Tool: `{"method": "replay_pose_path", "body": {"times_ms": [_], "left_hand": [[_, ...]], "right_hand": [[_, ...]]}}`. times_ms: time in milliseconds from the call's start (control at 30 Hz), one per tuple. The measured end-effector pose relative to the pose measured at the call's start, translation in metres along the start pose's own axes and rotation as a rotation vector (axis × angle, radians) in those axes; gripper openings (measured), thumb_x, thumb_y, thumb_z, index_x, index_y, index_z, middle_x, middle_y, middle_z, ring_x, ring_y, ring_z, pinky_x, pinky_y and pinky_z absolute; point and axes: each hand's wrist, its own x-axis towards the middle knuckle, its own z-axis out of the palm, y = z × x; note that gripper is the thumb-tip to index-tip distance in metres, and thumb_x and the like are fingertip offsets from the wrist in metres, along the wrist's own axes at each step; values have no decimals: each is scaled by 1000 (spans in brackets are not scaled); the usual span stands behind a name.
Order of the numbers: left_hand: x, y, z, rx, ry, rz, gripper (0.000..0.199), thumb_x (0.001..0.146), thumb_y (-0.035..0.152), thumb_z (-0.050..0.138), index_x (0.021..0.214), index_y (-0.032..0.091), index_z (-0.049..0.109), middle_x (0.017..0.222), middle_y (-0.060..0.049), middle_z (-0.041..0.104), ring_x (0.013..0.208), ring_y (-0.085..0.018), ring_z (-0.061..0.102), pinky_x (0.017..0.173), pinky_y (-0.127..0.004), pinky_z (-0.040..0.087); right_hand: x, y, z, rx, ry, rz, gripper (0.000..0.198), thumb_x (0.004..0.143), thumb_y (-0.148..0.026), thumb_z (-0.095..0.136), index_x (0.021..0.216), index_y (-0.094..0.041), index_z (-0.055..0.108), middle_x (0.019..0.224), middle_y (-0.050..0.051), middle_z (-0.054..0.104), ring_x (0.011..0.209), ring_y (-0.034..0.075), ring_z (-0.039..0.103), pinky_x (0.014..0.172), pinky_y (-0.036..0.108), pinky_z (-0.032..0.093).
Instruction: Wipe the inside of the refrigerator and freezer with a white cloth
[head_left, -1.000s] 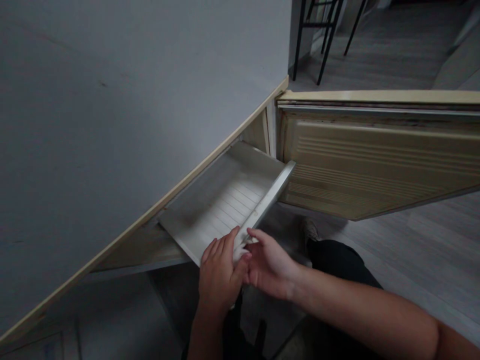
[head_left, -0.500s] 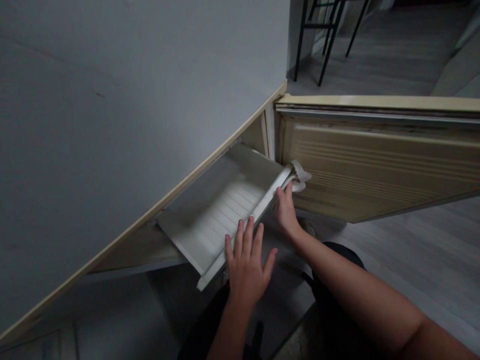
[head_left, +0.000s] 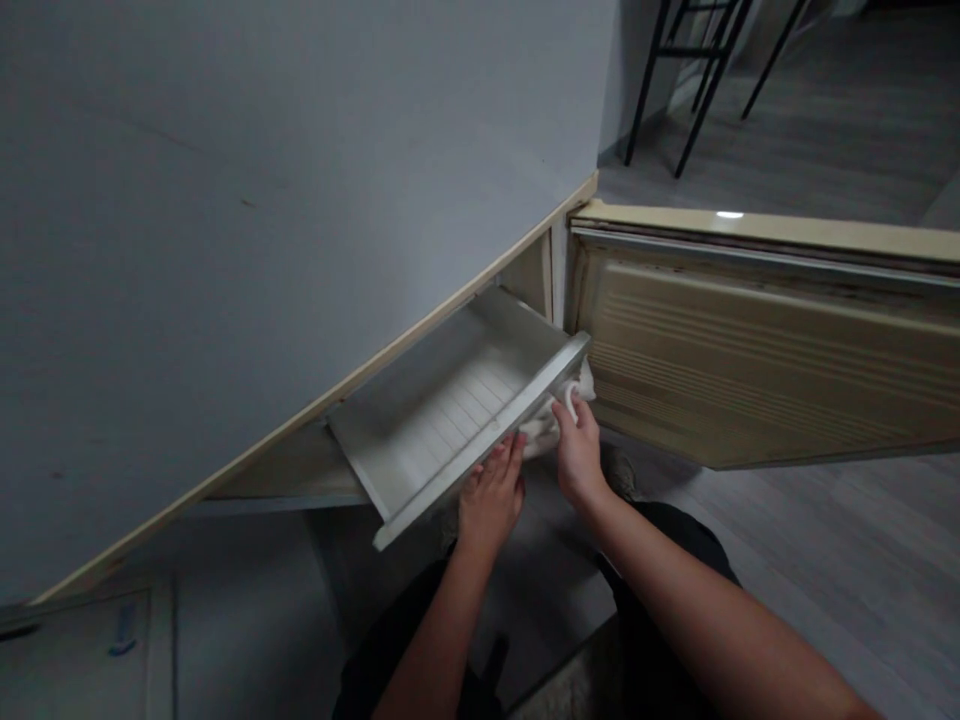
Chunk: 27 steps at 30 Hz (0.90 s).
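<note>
A pale drawer (head_left: 420,430) with a ribbed bottom sticks out, pulled forward from the compartment of what looks like a fridge or freezer. My right hand (head_left: 579,455) is closed on a white cloth (head_left: 541,430), pressing it near the right end of the drawer's front. Part of the cloth hangs below the front edge and bunches towards my other hand. My left hand (head_left: 491,500) rests its outstretched fingers against the middle of the drawer front, just under the rim, fingertips close to the cloth. Its thumb side is partly hidden.
An open door (head_left: 750,350) with a ribbed yellowish inner side stands to the right. The large grey top or side panel (head_left: 300,200) fills the upper left. Black stool legs (head_left: 690,90) stand on the wood-look floor (head_left: 847,110) behind. My knees are below the drawer.
My left hand has gone from lying over the drawer's rim to its front face below. My right hand has moved the cloth from the right corner down onto the front. The view shifted slightly.
</note>
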Motion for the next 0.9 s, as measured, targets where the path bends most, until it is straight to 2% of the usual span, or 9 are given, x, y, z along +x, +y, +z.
{"method": "replay_pose_path", "body": {"times_ms": [133, 200, 333, 467, 600, 700, 767, 833, 900], "left_hand": [[25, -23, -15, 16, 46, -97, 68, 101, 29, 41, 160, 39, 7, 169, -3, 17, 156, -28, 21, 126, -59, 6], [40, -32, -21, 39, 48, -115, 67, 102, 30, 41, 160, 37, 10, 169, -5, 16, 157, -29, 16, 125, -61, 6], [71, -51, -28, 110, 69, -140, 64, 102, 33, 39, 162, 28, 17, 170, -8, 13, 158, -29, 8, 124, -61, 2], [98, -73, -37, 168, 91, -139, 66, 101, 34, 42, 162, 22, 21, 170, -12, 12, 158, -33, 8, 123, -64, 2], [105, -70, -40, 106, 146, -174, 66, 97, 33, 51, 159, 19, 32, 169, -15, 16, 157, -37, 8, 122, -67, -1], [84, -46, -32, -184, 271, -157, 60, 96, 39, 55, 152, 19, 45, 168, -14, 22, 157, -37, 10, 124, -64, 2], [62, -29, -22, -600, 287, -171, 63, 94, 45, 58, 150, 20, 46, 160, -15, 40, 150, -33, 33, 123, -53, 25], [44, -16, -13, -1042, 354, -324, 63, 89, 51, 67, 143, 23, 51, 145, -14, 59, 133, -30, 56, 112, -44, 44], [33, -12, -6, -1345, 388, -474, 61, 80, 52, 77, 131, 22, 61, 128, -12, 69, 115, -27, 67, 100, -37, 52]], "right_hand": [[9, -22, 2, 5, -14, -136, 36, 81, -44, 61, 104, -16, 64, 103, 6, 68, 97, 20, 62, 91, 31, 47], [15, -23, 3, 22, 4, -149, 33, 80, -42, 62, 101, -17, 63, 98, 4, 66, 91, 18, 60, 86, 27, 46], [24, -9, 7, 133, 44, 30, 33, 76, -45, 66, 93, -19, 57, 80, -3, 58, 75, 13, 54, 72, 23, 43], [25, 2, 12, 271, -38, 206, 39, 69, -48, 72, 88, -19, 54, 76, -4, 59, 73, 13, 55, 69, 22, 43], [25, -3, 16, 311, -74, 342, 36, 63, -45, 73, 81, -19, 55, 71, -4, 60, 70, 14, 56, 66, 23, 42], [23, -8, 17, 307, -170, 379, 32, 62, -43, 72, 76, -19, 57, 69, -4, 60, 68, 14, 56, 66, 22, 43], [20, -9, 17, 289, -311, 409, 32, 61, -44, 74, 74, -18, 59, 69, -3, 61, 67, 13, 55, 66, 22, 43], [16, -7, 17, 221, -480, 445, 35, 62, -47, 76, 74, -17, 62, 70, -2, 61, 68, 13, 55, 67, 23, 43], [14, -1, 15, 97, -581, 424, 39, 65, -52, 75, 74, -15, 63, 69, -1, 61, 68, 14, 55, 67, 23, 42]]}}
